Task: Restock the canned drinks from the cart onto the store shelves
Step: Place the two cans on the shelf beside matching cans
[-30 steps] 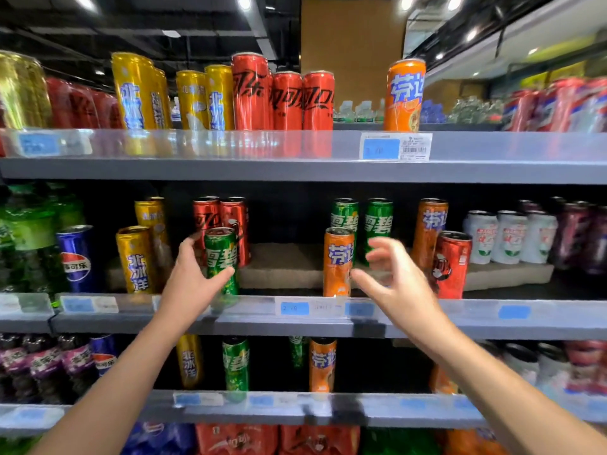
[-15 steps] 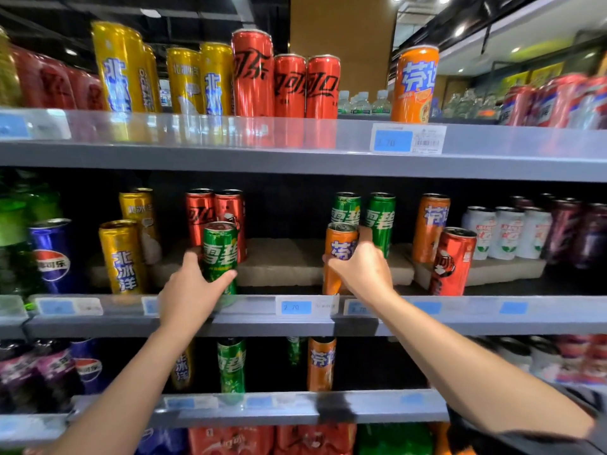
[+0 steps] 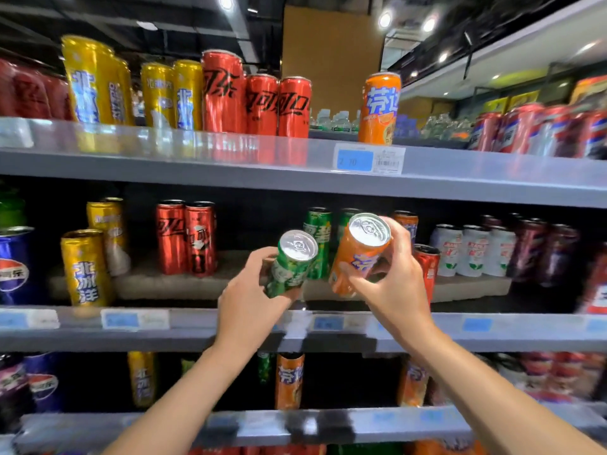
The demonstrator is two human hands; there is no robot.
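My left hand [image 3: 246,303] grips a green can [image 3: 290,262], tilted with its silver top toward me, in front of the middle shelf [image 3: 197,326]. Beside it my right hand [image 3: 391,287] holds an orange can [image 3: 358,254], tilted the same way. Both cans are lifted off the shelf and nearly touch. Behind them two green cans [image 3: 317,241] stand at the back of the middle shelf. The cart is out of view.
The top shelf [image 3: 295,165] carries yellow, red and one orange can [image 3: 379,108]. The middle shelf holds yellow cans [image 3: 85,267], red cans [image 3: 185,238], a blue can [image 3: 14,267] and white cans [image 3: 473,251]. The lower shelf [image 3: 295,425] has more cans.
Both hands closed on the front green and orange cans, lifted them off the middle shelf and tilted them toward me. The green can moved right, close to the orange one.
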